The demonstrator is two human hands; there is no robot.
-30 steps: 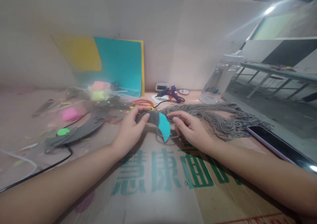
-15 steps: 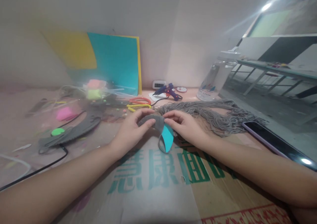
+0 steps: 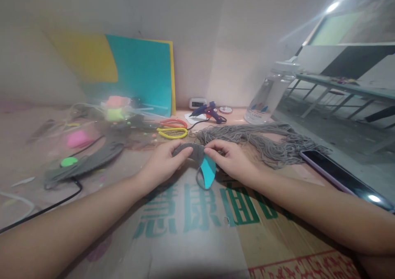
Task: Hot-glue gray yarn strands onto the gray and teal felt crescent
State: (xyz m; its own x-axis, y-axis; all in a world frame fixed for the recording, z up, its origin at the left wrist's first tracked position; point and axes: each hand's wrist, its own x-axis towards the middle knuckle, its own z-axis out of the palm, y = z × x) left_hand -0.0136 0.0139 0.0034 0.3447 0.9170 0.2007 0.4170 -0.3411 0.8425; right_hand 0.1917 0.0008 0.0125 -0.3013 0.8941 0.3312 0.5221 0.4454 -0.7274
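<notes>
Left hand (image 3: 163,163) is closed in a pinch, thumb and fingers gripping the left end of a curved grey and teal felt piece (image 3: 202,163). Right hand (image 3: 231,160) is likewise closed in a pinch on the piece's right side. The piece sits between both hands, arched, its teal end hanging down toward the printed cardboard sheet (image 3: 197,225) covering the surface. Just behind the right hand lies a bundle of grey yarn (image 3: 262,141). A phone (image 3: 339,176) rests to the right. Farther back: scissors (image 3: 173,129), a glue gun (image 3: 208,112), a clear bottle (image 3: 268,96), and teal and yellow sheets (image 3: 138,71) leaning against the wall.
</notes>
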